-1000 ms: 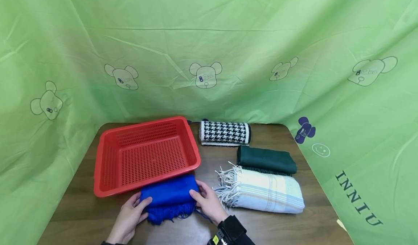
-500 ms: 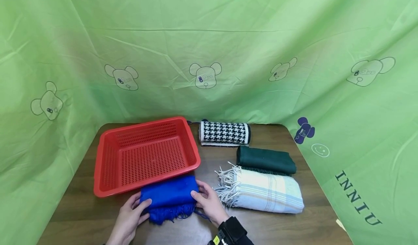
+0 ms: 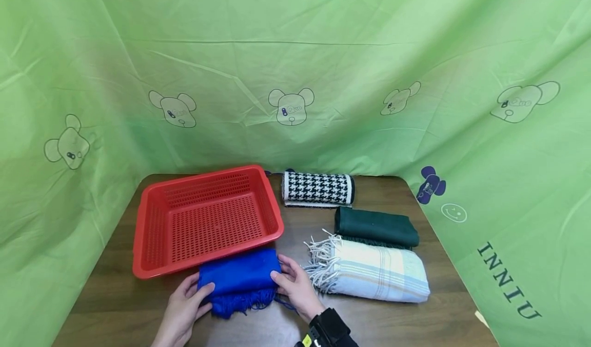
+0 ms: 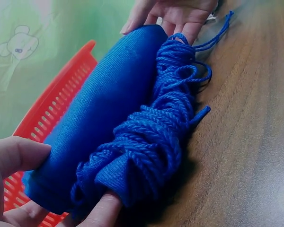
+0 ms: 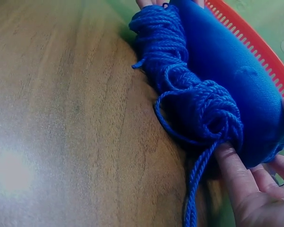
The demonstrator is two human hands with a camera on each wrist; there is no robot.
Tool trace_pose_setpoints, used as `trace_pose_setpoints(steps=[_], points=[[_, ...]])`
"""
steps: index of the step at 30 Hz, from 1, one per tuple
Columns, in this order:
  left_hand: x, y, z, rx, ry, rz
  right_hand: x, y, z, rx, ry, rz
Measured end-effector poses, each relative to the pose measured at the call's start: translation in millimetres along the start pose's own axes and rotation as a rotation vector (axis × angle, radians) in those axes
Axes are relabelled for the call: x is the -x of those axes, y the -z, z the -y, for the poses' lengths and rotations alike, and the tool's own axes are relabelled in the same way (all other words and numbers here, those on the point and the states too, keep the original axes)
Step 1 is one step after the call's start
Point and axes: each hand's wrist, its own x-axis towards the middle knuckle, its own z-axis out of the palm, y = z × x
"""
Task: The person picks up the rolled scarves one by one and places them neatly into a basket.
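A folded blue scarf (image 3: 240,272) with a bunched cord fringe (image 4: 151,137) lies in front of the red basket, fringe toward the person. The left hand (image 3: 182,303) grips its left end, thumb on top and fingers under the edge. At the opposite end the right hand (image 3: 295,288) holds it the same way, its thumb on the upper face. In the right wrist view, one finger of the right hand (image 5: 246,189) reaches under the fringe, where loose strands trail down. Both wrist views show the scarf as a thick roll close over the table.
The red perforated basket (image 3: 208,262) stands right behind the scarf. To the right lie a white and pale-blue fringed scarf (image 3: 378,270), a dark green folded scarf (image 3: 376,226) and a black-and-white houndstooth scarf (image 3: 318,188). A green printed curtain (image 3: 231,80) surrounds the wooden table (image 3: 111,306).
Hardly anything differs. Both hands keep their hold on the blue scarf, which has shifted very slightly to the right.
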Motion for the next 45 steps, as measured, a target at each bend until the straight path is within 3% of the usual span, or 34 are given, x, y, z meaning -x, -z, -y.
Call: trace_pose_setpoints(steps=[13, 23, 36, 45], points=[[10.0, -5.1, 2.2, 0.045, -0.029, -0.034, 6.8, 8, 4, -0.060, -0.046, 0.039], [23.8, -12.1, -0.9, 0.071, -0.067, -0.047, 14.5, 12, 7, -0.016, -0.010, 0.033], [37.3, -16.2, -16.6, 0.074, -0.068, -0.050, 23.8, 12, 25, -0.041, 0.041, 0.021], [48.0, -19.0, -30.5, 0.099, -0.097, -0.049, 27.9, 14, 41, -0.039, 0.028, 0.001]])
